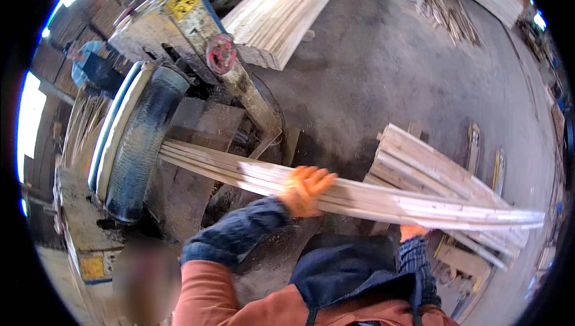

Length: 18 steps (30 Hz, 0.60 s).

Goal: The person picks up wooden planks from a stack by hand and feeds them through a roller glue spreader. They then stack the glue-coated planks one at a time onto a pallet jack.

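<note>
A bundle of long, pale wooden boards (371,199) crosses in front of me, from the machine's dark roller on the left to the far right. My left hand (305,191), in an orange glove, grips it near the middle with fingers over the top. Farther right, my right hand (413,231), also orange-gloved, holds the bundle from below; its fingers are mostly hidden by the wood. The left end of the boards reaches just beside the ribbed black roller (147,140).
A worn machine frame with a red handwheel (221,54) stands at the left. Stacked boards (287,5) lie beyond it, and more boards (413,146) lie at the right. Scrap strips (452,17) cover some floor at the far right. Another person (93,65) is at the far left.
</note>
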Tool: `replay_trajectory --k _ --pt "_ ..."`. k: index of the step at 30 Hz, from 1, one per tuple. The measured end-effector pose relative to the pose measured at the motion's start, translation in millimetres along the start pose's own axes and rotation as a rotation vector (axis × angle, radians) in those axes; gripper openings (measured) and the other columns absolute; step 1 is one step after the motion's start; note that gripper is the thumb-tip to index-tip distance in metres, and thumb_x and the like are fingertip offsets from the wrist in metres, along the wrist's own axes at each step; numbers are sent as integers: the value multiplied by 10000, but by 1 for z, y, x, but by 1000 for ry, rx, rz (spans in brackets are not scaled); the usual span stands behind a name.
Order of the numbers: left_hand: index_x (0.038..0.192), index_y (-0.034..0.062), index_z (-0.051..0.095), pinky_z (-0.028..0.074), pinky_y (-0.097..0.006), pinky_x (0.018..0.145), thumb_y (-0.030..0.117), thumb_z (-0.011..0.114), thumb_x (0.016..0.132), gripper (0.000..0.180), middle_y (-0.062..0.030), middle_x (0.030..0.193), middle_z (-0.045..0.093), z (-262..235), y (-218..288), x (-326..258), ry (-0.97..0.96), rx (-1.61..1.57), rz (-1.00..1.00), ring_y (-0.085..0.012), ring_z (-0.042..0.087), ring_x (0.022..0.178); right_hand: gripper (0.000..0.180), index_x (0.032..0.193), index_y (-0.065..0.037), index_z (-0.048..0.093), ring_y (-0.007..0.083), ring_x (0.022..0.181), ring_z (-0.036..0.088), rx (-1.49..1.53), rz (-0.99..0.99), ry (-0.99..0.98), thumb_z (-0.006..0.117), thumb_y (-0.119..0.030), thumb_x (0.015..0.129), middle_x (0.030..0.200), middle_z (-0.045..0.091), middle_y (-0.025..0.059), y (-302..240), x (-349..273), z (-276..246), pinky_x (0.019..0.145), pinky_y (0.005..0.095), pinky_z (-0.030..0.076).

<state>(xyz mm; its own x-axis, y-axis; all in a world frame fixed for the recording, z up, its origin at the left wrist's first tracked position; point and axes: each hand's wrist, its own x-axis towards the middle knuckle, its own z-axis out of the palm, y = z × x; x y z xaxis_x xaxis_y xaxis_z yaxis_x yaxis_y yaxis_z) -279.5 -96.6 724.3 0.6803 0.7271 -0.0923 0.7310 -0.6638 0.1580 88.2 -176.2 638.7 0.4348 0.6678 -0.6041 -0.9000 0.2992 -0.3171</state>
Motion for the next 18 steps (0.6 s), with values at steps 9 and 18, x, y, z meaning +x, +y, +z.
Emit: replay_trajectory --k 9,18 --pt "1474 112 446 406 -506 1136 316 888 633 971 -157 1436 537 -8 -47 13 -265 55 -42 -360 535 1340 615 1363 -9 609 419 1288 590 -1877 -403 -953 791 -288 845 1370 633 234 -56 -111 71 1132 558 425" --pt "1402 105 490 455 -455 1123 279 884 569 937 -130 1385 578 -26 -134 -41 -281 258 -172 -322 572 1298 1165 1608 -221 348 366 1306 495 -2560 -797 -1552 905 -277 587 1469 492 167 -7 6 92 1106 530 377"
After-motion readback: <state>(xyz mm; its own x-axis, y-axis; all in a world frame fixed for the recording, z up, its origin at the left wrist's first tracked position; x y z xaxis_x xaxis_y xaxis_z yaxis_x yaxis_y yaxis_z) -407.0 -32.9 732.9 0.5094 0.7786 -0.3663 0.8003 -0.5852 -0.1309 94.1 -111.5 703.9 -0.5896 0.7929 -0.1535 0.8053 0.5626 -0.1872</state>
